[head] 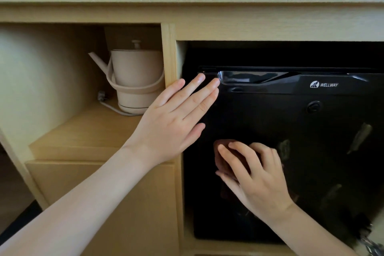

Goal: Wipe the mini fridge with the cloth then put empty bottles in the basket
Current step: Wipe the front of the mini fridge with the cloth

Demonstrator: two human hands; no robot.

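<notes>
Currently left hand [172, 122] flat, released, touching mini fridge [311, 131]; right hand [257, 178] grip clutching cloth [223, 163].

One mini fridge [291, 151], one cloth [220, 162], one kettle [135, 77], and two hands: left hand [172, 122], right hand [255, 176].

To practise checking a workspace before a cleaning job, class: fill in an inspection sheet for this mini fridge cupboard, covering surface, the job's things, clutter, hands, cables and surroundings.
Surface: glossy black mini fridge door, closed, showing pale reflections.
Job's things: brown cloth against the door's lower left; bottles and basket, nothing seen.
Clutter: beige kettle on the shelf left of the fridge.
Hands: left hand flat, fingertips on the door's top-left corner; right hand grips the cloth.
Cables: pale cable with plug beside the kettle's base.
Surroundings: light wooden cabinet around the fridge.
</notes>
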